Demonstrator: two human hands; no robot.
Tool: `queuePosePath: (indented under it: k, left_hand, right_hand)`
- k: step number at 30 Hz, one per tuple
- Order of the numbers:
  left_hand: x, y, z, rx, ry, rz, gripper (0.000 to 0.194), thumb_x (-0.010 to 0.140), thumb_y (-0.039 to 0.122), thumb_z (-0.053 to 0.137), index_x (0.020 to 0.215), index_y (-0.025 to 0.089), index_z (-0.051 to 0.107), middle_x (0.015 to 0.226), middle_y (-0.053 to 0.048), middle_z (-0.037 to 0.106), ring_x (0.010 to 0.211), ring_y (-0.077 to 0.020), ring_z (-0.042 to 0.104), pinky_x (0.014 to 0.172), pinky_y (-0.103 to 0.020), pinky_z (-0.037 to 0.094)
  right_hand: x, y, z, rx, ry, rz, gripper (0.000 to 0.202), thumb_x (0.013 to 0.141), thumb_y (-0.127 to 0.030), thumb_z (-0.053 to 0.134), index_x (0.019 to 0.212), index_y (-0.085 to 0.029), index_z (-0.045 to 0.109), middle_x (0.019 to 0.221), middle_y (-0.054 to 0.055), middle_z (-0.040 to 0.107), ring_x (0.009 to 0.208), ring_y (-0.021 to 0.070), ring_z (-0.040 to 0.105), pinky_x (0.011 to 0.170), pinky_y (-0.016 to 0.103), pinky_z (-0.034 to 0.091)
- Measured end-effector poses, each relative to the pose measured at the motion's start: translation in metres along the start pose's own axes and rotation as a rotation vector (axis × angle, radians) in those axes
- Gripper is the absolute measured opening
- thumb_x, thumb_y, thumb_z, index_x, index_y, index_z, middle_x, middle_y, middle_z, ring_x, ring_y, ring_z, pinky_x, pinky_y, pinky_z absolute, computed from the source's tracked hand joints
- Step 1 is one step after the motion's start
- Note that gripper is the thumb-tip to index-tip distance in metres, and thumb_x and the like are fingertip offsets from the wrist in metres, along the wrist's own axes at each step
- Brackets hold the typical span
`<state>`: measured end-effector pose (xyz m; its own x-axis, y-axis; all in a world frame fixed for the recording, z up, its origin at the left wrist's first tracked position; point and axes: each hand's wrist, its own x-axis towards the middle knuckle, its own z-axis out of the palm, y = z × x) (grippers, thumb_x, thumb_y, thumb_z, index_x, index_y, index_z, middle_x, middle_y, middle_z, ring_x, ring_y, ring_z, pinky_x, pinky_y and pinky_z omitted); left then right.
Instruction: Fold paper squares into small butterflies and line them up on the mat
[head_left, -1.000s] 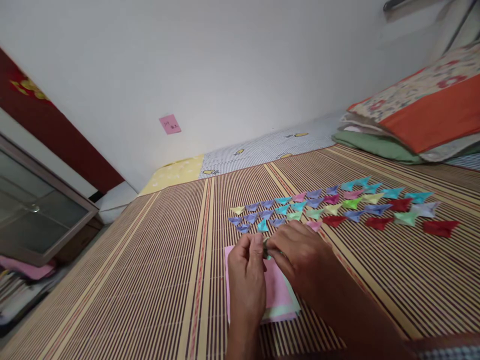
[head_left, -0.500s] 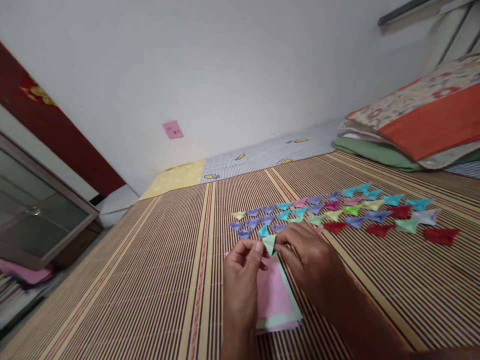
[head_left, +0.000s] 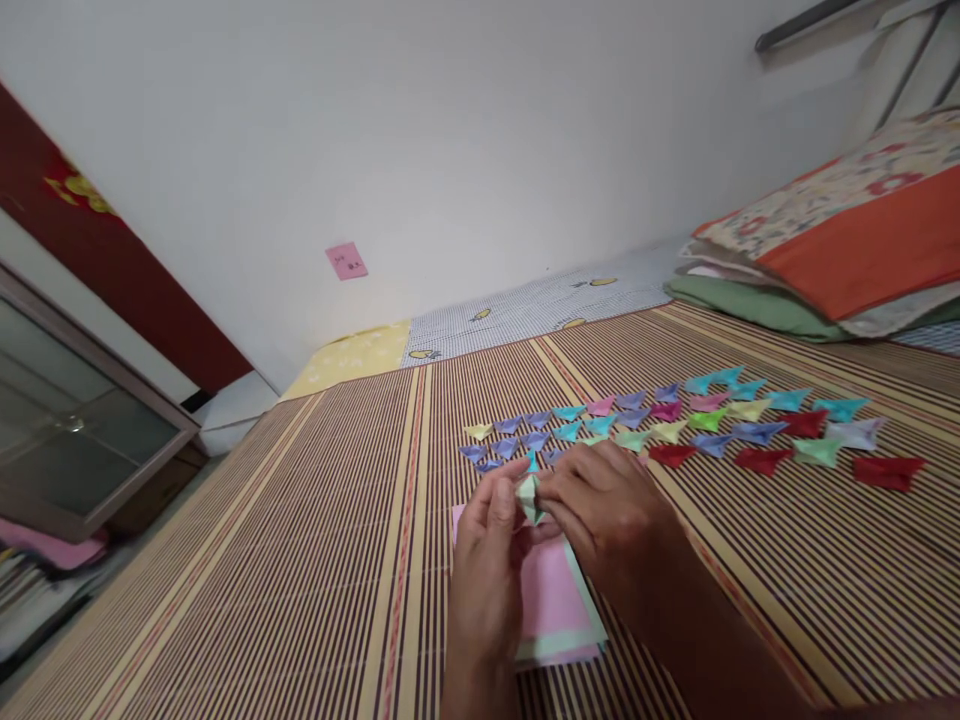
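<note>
A small pale green folded paper (head_left: 529, 497) is held between my two hands, above the striped mat. My left hand (head_left: 489, 540) pinches its left side with thumb and fingers. On its right side, the fingertips of my right hand (head_left: 611, 505) close on the paper. Below the hands lies a stack of paper sheets (head_left: 556, 595), pink on top with a pale green edge showing beneath. Just beyond my hands, several small folded paper boats (head_left: 671, 455) in red, blue, purple, green, yellow and pink stand in rows.
The striped bamboo mat (head_left: 300, 560) covers the surface. Folded bedding (head_left: 840, 240) is piled at the right against the wall. A glass-fronted cabinet (head_left: 82, 400) stands at the left. A pink note (head_left: 346, 261) is stuck on the white wall.
The folded paper has turned in my fingers, from a flat triangle to a more opened, narrower shape. Both hands stay close together in about the same place.
</note>
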<state>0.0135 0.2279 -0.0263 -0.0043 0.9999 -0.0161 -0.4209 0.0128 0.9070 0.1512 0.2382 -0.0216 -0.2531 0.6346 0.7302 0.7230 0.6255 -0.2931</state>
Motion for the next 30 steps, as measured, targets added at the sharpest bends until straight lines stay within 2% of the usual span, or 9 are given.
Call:
queuePosePath:
  k: [2, 5, 9, 12, 16, 18, 21, 25, 30]
  left_hand:
    - [0.0, -0.001, 0.004, -0.115, -0.026, -0.044, 0.048, 0.085, 0.059, 0.074, 0.109, 0.018, 0.078, 0.103, -0.011, 0.072, 0.088, -0.0199, 0.066, 0.075, -0.03, 0.055]
    - [0.002, -0.004, 0.009, -0.224, -0.005, -0.06, 0.048, 0.081, 0.059, 0.078, 0.098, 0.014, 0.08, 0.092, -0.011, 0.074, 0.088, -0.0223, 0.069, 0.076, -0.032, 0.056]
    - [0.005, -0.01, 0.012, -0.274, 0.057, -0.073, 0.048, 0.076, 0.059, 0.082, 0.086, 0.012, 0.079, 0.081, -0.01, 0.073, 0.086, -0.0232, 0.071, 0.076, -0.032, 0.057]
    - [0.007, -0.011, 0.01, -0.266, 0.061, -0.101, 0.052, 0.077, 0.062, 0.08, 0.09, 0.012, 0.08, 0.084, -0.012, 0.075, 0.089, -0.0246, 0.072, 0.077, -0.033, 0.057]
    - [0.006, -0.003, 0.001, -0.093, 0.044, -0.044, 0.059, 0.081, 0.069, 0.072, 0.108, 0.017, 0.079, 0.11, -0.014, 0.077, 0.104, -0.026, 0.07, 0.083, -0.034, 0.055]
    - [0.004, 0.0, -0.003, 0.072, 0.014, 0.018, 0.049, 0.083, 0.059, 0.076, 0.115, 0.021, 0.076, 0.118, -0.013, 0.075, 0.112, -0.0259, 0.068, 0.087, -0.034, 0.053]
    - [0.003, 0.0, -0.004, 0.206, -0.019, 0.039, 0.035, 0.084, 0.043, 0.079, 0.11, 0.02, 0.075, 0.114, -0.011, 0.076, 0.105, -0.0241, 0.07, 0.087, -0.034, 0.054]
    - [0.004, -0.006, 0.003, 0.212, 0.0, 0.033, 0.028, 0.088, 0.04, 0.074, 0.102, 0.016, 0.073, 0.098, -0.01, 0.078, 0.087, -0.0216, 0.072, 0.08, -0.034, 0.054]
    - [0.004, -0.011, 0.007, 0.273, 0.093, 0.099, 0.029, 0.088, 0.04, 0.07, 0.105, 0.017, 0.074, 0.101, -0.01, 0.078, 0.092, -0.0235, 0.071, 0.084, -0.035, 0.054]
  right_hand:
    - [0.0, -0.002, 0.002, 0.004, -0.03, -0.005, 0.033, 0.103, -0.013, 0.049, 0.072, -0.017, 0.062, 0.08, 0.007, 0.059, 0.079, 0.024, 0.048, 0.073, 0.039, 0.036]
    - [0.0, -0.006, 0.005, 0.04, -0.041, -0.009, 0.034, 0.104, -0.014, 0.048, 0.073, -0.019, 0.061, 0.082, 0.006, 0.061, 0.081, 0.0237, 0.049, 0.075, 0.039, 0.037]
    - [0.001, -0.009, 0.008, 0.068, -0.025, -0.005, 0.033, 0.104, -0.014, 0.05, 0.073, -0.019, 0.06, 0.081, 0.005, 0.06, 0.082, 0.0232, 0.049, 0.075, 0.039, 0.037]
    - [0.0, -0.007, 0.008, 0.064, -0.017, -0.004, 0.032, 0.103, -0.013, 0.05, 0.072, -0.019, 0.059, 0.08, 0.006, 0.059, 0.081, 0.0232, 0.048, 0.073, 0.038, 0.037]
    - [-0.001, 0.002, 0.004, 0.005, -0.028, 0.011, 0.032, 0.101, -0.013, 0.052, 0.071, -0.018, 0.058, 0.081, 0.007, 0.059, 0.081, 0.0236, 0.048, 0.073, 0.039, 0.037]
    - [-0.001, 0.006, 0.004, -0.024, -0.014, 0.008, 0.031, 0.101, -0.013, 0.053, 0.071, -0.018, 0.059, 0.081, 0.007, 0.058, 0.08, 0.0235, 0.048, 0.073, 0.039, 0.036]
    - [-0.002, 0.008, 0.004, -0.035, -0.011, -0.006, 0.03, 0.099, -0.011, 0.055, 0.071, -0.018, 0.059, 0.08, 0.006, 0.057, 0.08, 0.0235, 0.047, 0.071, 0.038, 0.035]
    - [-0.001, 0.008, 0.006, 0.015, -0.068, 0.005, 0.025, 0.095, -0.008, 0.06, 0.072, -0.017, 0.061, 0.082, 0.006, 0.058, 0.081, 0.0236, 0.048, 0.072, 0.038, 0.037]
    - [0.0, 0.013, 0.0, 0.165, -0.06, 0.094, 0.011, 0.086, -0.006, 0.069, 0.09, -0.016, 0.067, 0.091, 0.007, 0.064, 0.09, 0.026, 0.055, 0.079, 0.039, 0.045]
